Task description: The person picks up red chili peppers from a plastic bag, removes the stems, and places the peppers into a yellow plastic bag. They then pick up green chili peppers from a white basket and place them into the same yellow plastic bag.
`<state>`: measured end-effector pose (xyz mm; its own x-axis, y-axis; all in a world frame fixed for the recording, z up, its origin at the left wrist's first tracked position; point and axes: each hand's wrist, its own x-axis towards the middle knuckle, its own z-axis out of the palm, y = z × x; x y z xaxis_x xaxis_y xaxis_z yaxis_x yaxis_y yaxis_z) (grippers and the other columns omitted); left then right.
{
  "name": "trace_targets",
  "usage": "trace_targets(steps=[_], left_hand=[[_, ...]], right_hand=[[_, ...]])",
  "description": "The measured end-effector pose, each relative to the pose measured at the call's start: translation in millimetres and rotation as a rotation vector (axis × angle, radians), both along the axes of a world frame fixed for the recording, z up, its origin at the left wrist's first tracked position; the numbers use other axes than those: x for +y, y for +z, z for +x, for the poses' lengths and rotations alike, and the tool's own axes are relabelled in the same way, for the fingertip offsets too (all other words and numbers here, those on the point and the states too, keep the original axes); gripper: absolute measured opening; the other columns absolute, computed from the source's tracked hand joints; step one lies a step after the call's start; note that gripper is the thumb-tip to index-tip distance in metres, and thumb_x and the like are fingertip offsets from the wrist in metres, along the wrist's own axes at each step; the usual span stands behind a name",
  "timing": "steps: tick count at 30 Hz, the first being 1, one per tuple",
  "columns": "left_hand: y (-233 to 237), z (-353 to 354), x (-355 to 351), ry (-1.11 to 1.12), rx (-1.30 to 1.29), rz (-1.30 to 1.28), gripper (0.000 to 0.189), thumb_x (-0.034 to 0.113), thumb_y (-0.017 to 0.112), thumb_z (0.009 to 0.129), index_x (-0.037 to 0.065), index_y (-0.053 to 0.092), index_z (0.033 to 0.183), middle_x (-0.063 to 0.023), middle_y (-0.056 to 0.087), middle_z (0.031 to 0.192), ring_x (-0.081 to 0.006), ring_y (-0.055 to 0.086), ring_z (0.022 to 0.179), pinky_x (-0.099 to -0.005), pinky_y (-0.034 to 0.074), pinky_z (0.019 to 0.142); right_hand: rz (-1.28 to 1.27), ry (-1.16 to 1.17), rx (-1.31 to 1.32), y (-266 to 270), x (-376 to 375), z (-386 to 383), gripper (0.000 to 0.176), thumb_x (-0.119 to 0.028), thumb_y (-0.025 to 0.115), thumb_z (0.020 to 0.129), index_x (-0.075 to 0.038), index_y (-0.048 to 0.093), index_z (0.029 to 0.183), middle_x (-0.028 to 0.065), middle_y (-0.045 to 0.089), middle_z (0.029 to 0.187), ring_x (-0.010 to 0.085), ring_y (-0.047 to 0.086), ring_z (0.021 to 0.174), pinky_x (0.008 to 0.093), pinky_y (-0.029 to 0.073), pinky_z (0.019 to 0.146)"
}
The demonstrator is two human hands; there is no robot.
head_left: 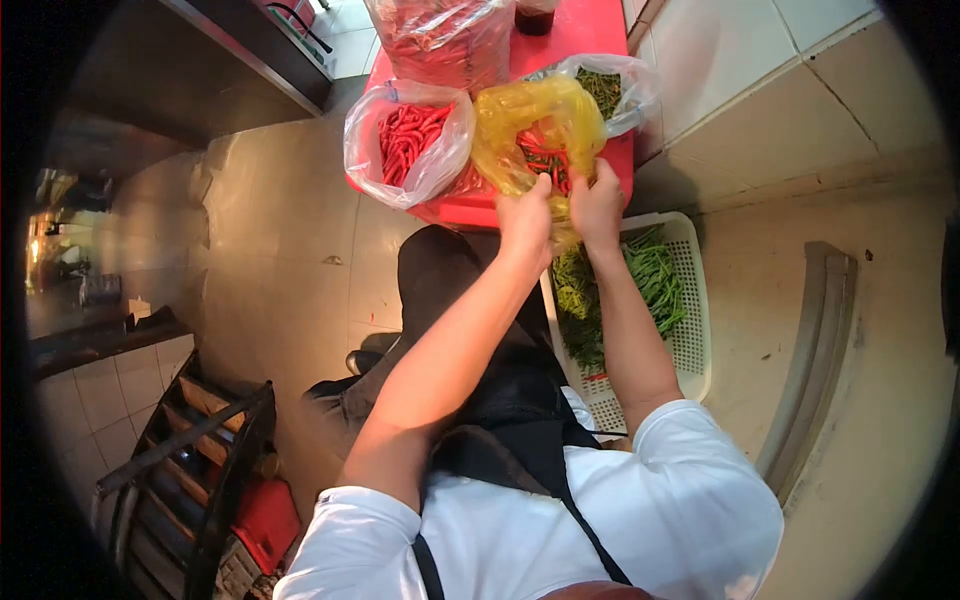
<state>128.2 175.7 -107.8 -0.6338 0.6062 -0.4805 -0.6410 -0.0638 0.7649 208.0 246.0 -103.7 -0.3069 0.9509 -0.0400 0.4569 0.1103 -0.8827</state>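
A yellow plastic bag (500, 118) stands on the red table (575, 30), its mouth open, with red chillies (543, 150) inside. My left hand (527, 215) grips the near left part of its rim, thumb pointing up. On the near right part of the rim, my right hand (598, 205) has its fingers closed round the plastic. Left of it sits a clear bag of red chillies (410, 140). Behind on the right is another clear bag holding green stems (598, 92). A large clear bag (440, 40) with reddish contents stands at the back.
Below the table's right side, a white perforated basket (697, 290) holds leafy greens (655, 275). A tiled wall (800, 110) runs along the right. At the lower left is a black metal rack (195, 430) beside a red object (266, 525). A dark jar (535, 18) stands at the table's back.
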Motion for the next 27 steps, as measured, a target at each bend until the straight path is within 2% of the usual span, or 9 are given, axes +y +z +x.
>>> trace_targets(steps=[3, 5, 9, 12, 15, 17, 22, 26, 27], left_hand=[[50.9, -16.3, 32.8, 0.208, -0.455, 0.079, 0.023, 0.01, 0.049, 0.097, -0.004, 0.053, 0.115, -0.0174, 0.06, 0.114, -0.032, 0.06, 0.108, -0.0525, 0.048, 0.097], [20.2, -29.1, 38.2, 0.196, -0.568, 0.169, 0.026, 0.005, 0.042, 0.098, -0.005, 0.049, 0.12, -0.0199, 0.057, 0.121, -0.0348, 0.058, 0.112, -0.0549, 0.047, 0.1], [-4.9, -16.2, -3.6, 0.12, -0.451, 0.145, 0.032, 0.003, 0.051, 0.094, -0.004, 0.046, 0.124, -0.0193, 0.053, 0.123, -0.0325, 0.058, 0.108, -0.0493, 0.048, 0.098], [5.7, 10.3, -54.1, 0.011, 0.686, -0.437, 0.048, 0.003, 0.064, 0.083, -0.003, 0.045, 0.126, -0.0177, 0.052, 0.116, -0.027, 0.054, 0.104, -0.0419, 0.048, 0.088], [42.7, 12.6, -62.5, 0.0, 1.199, -0.002, 0.046, -0.001, 0.069, 0.077, 0.0, 0.052, 0.12, -0.0178, 0.052, 0.112, -0.0295, 0.053, 0.101, -0.0389, 0.046, 0.086], [40.8, -24.6, -23.4, -0.315, 1.542, 0.309, 0.034, -0.003, 0.063, 0.083, 0.0, 0.058, 0.116, -0.022, 0.056, 0.117, -0.0367, 0.054, 0.111, -0.0427, 0.045, 0.094], [20.6, -67.6, 56.1, -0.427, 1.675, -0.325, 0.047, 0.025, 0.06, 0.087, -0.002, 0.052, 0.125, -0.0235, 0.054, 0.128, -0.0422, 0.049, 0.12, -0.0513, 0.038, 0.101], [5.6, -79.4, 63.8, -0.794, 1.516, -0.406, 0.055, 0.037, 0.056, 0.084, -0.002, 0.053, 0.122, -0.0248, 0.053, 0.129, -0.04, 0.049, 0.122, -0.0491, 0.039, 0.102], [8.2, -83.3, 62.0, -0.834, 1.461, -0.37, 0.054, 0.036, 0.056, 0.084, -0.003, 0.054, 0.121, -0.0249, 0.053, 0.13, -0.0394, 0.049, 0.122, -0.0486, 0.039, 0.103]], right_hand=[[-0.527, -0.121, 0.767, 3.9, 28.3, -16.2, 0.04, -0.02, 0.06, 0.095, 0.0, 0.051, 0.128, 0.0154, 0.062, 0.119, 0.0276, 0.061, 0.109, 0.0413, 0.049, 0.088], [-0.755, -0.229, 1.138, -2.1, 49.5, -15.2, 0.03, -0.013, 0.055, 0.097, 0.001, 0.053, 0.123, 0.0119, 0.062, 0.12, 0.0267, 0.063, 0.105, 0.0401, 0.05, 0.087], [-0.192, -0.282, 0.356, 0.3, 47.0, -3.3, 0.024, -0.02, 0.058, 0.098, 0.0, 0.055, 0.111, 0.0165, 0.065, 0.111, 0.0316, 0.065, 0.098, 0.0442, 0.051, 0.081], [0.189, -0.108, -0.134, 8.3, 36.8, 7.8, 0.023, -0.021, 0.058, 0.097, -0.003, 0.056, 0.111, 0.0222, 0.065, 0.102, 0.0419, 0.064, 0.091, 0.0469, 0.05, 0.077], [0.364, -0.076, -0.145, -14.6, 42.0, 12.3, 0.025, -0.022, 0.06, 0.095, -0.004, 0.055, 0.111, 0.0241, 0.063, 0.097, 0.0468, 0.06, 0.09, 0.0482, 0.049, 0.077], [0.405, -0.089, -0.112, -14.7, 42.7, 11.1, 0.027, -0.02, 0.061, 0.093, -0.003, 0.055, 0.113, 0.0227, 0.063, 0.098, 0.0444, 0.061, 0.092, 0.0464, 0.049, 0.079], [0.694, -0.213, 0.01, 18.2, 40.4, 14.3, 0.035, -0.007, 0.063, 0.085, -0.003, 0.054, 0.119, 0.0187, 0.062, 0.103, 0.0365, 0.06, 0.1, 0.0415, 0.048, 0.089], [0.797, 0.523, 0.1, 31.0, 39.5, 5.2, 0.035, 0.003, 0.058, 0.083, -0.001, 0.057, 0.118, 0.0187, 0.059, 0.117, 0.0348, 0.057, 0.112, 0.0403, 0.048, 0.091], [0.79, 0.502, -0.005, 32.0, 42.7, -3.5, 0.033, 0.006, 0.054, 0.083, -0.001, 0.058, 0.116, 0.0197, 0.059, 0.113, 0.037, 0.057, 0.111, 0.0425, 0.047, 0.094]])
